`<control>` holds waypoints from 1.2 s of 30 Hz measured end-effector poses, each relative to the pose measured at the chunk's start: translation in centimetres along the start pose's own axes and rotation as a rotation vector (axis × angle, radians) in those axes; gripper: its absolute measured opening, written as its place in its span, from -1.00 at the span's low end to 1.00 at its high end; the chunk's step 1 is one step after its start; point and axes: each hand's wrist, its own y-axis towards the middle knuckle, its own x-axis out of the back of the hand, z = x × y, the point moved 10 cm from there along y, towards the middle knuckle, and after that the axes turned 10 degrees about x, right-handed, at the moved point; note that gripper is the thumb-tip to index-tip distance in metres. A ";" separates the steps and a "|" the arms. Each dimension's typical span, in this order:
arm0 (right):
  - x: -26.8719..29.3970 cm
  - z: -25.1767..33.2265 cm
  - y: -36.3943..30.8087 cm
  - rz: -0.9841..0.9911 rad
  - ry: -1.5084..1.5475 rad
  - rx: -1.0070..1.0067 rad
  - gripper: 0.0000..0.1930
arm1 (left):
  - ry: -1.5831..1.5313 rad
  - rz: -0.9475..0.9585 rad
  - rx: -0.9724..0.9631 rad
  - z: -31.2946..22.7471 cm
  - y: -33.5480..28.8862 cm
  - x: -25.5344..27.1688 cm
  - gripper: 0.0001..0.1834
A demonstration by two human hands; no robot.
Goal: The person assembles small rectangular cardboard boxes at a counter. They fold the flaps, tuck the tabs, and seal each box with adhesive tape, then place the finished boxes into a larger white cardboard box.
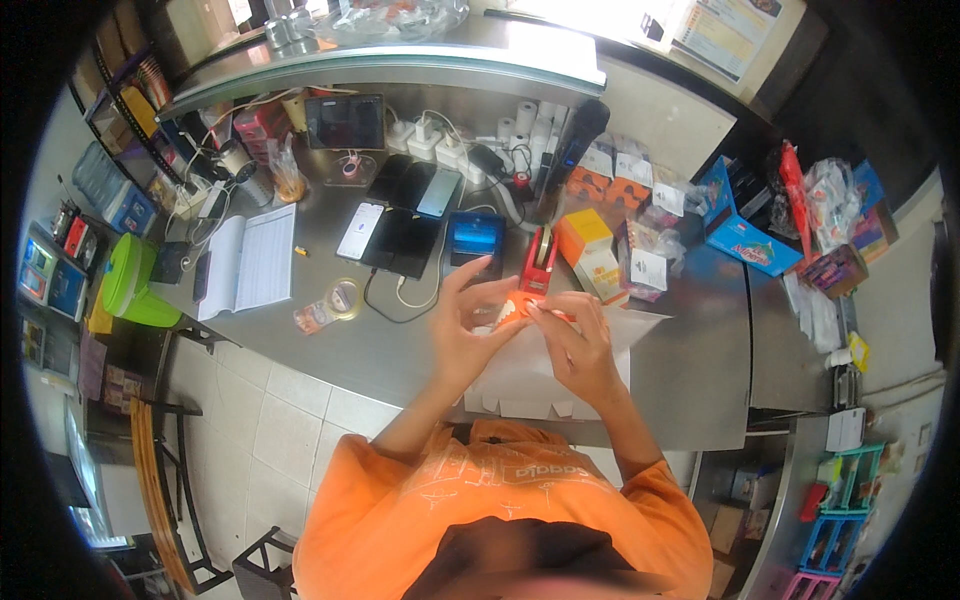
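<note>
Between my hands is a small orange piece with a white pattern [513, 310], possibly a label or folded card; its exact kind is unclear. My left hand [462, 325] steadies its left end near the thumb, with the index finger raised away. At the other end, the thumb and fingertips of my right hand [582, 350] pinch it. Just beyond my fingers stands a red tape dispenser [538, 265] with a roll on it. Below my hands a white flat sheet of card [520, 375] with cut tabs lies along the steel table's near edge.
Several phones and tablets [400, 240] lie left of centre, beside an open notebook [265, 262] and a tape roll [345, 298]. A yellow and white box [590, 250] stands right of the dispenser. Farther right is a blue carton [745, 225]. A green bin [135, 285] stands left.
</note>
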 end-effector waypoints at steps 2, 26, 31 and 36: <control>0.7 1.7 -0.5 -0.091 -0.237 0.191 -0.85 | -0.184 0.140 0.206 1.5 0.1 -1.2 -0.17; 4.1 -1.8 -1.4 -0.420 -0.111 -0.184 -0.80 | -0.061 -0.456 -0.022 -3.1 -1.0 3.6 -0.41; 3.4 -3.3 -1.7 -0.414 -0.135 -0.384 -0.86 | 0.081 -0.340 0.144 -1.0 -1.3 3.0 -0.70; 0.3 -3.8 -1.6 -0.349 0.644 -0.504 -0.84 | 0.407 -0.138 -0.340 -5.0 -2.1 -0.4 -0.84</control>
